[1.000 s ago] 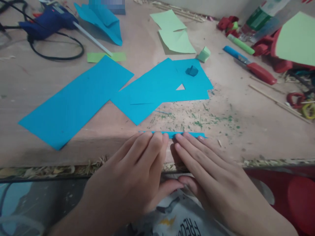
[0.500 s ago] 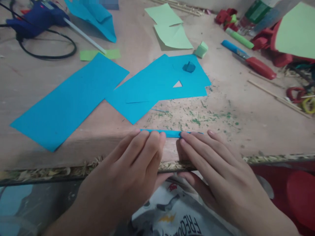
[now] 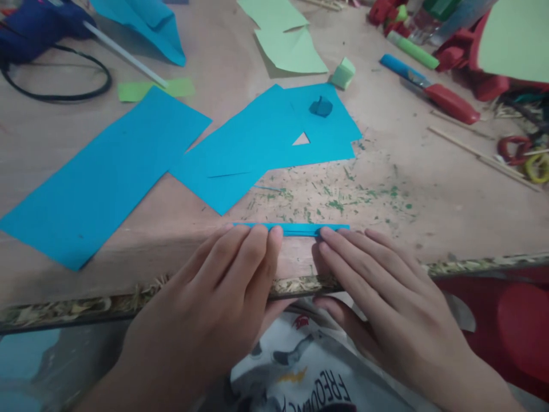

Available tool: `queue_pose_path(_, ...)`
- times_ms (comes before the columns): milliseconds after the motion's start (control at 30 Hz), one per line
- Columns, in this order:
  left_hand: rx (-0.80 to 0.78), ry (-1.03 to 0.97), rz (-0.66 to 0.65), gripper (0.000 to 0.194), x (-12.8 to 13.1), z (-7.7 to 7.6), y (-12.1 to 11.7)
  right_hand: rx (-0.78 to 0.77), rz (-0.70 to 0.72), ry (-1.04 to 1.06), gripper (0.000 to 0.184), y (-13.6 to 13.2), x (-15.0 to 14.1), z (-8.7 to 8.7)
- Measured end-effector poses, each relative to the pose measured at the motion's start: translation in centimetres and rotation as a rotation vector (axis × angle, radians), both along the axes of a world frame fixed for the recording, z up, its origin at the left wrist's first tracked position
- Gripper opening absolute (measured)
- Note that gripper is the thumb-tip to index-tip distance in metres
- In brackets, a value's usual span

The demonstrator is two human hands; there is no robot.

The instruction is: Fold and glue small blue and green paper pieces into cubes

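A narrow folded blue paper strip (image 3: 300, 229) lies along the front of the table. My left hand (image 3: 214, 292) presses its bent fingertips, held close together, onto the strip's left part. On the strip's right part, my right hand (image 3: 381, 297) lies with long, stretched fingers, the index fingertip on the strip. Both thumbs hang below the table edge, the left one partly hidden. Beyond the hands lie a blue paper rectangle (image 3: 111, 177) and a blue sheet (image 3: 253, 137) with a triangular hole. A small folded dark-blue paper piece (image 3: 321, 106) sits on that sheet.
A glue gun (image 3: 47, 28) with a cable stands back left, near folded blue paper (image 3: 150, 28). Light green papers (image 3: 291, 48) and a green paper cube (image 3: 343, 73) lie farther back. At right are a red-and-blue pen (image 3: 429, 88), sticks (image 3: 480, 154) and scissors (image 3: 514, 151).
The view has shifted a little, so the tabletop things appear farther left and slightly higher. My right hand has slid slightly right along the strip, whose right end now shows more.
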State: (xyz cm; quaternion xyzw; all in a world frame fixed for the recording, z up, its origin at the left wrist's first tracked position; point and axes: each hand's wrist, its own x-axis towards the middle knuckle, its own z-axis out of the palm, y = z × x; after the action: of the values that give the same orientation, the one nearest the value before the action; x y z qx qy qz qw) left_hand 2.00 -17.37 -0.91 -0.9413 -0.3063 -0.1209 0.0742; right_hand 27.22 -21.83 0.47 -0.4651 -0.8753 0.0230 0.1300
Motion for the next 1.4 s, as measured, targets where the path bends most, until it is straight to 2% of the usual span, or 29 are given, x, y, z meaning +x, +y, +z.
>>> queue_pose_path(167, -0.045, -0.007, 0.049, 0.050, 0.3, 0.2, -0.2, -0.031, 0.071, 0.006, 0.056, 0.4, -0.2, 0.0)
queue_pose_path(300, -0.056, 0.014, 0.055, 0.057, 0.5, 0.4, -0.2, -0.029, 0.075, -0.013, 0.057, 0.5, -0.1, -0.4)
queue_pose_path(467, -0.040, 0.045, 0.050, 0.062, 0.4, 0.3, -0.1, -0.013, 0.045, -0.028, 0.049, 0.4, 0.0, -0.5)
queue_pose_path(900, -0.035, 0.022, 0.017, 0.063, 0.9, 0.3, 0.1, -0.048, 0.037, -0.051, 0.051, 0.6, 0.3, -0.3)
queue_pose_path(1133, -0.024, 0.021, 0.040, 0.058, 1.1, 0.3, 0.0, -0.077, 0.038, -0.115, 0.070, 0.4, 0.5, -0.5)
queue_pose_path(1333, 0.000, 0.008, 0.046, 0.054, 1.2, 0.3, 0.0, -0.087, 0.012, -0.157, 0.076, 0.3, 0.1, -0.2)
queue_pose_path(1400, 0.003, 0.003, 0.047, 0.052, 1.2, 0.2, 0.0, -0.079, 0.003, -0.163, 0.072, 0.3, -0.5, 0.0)
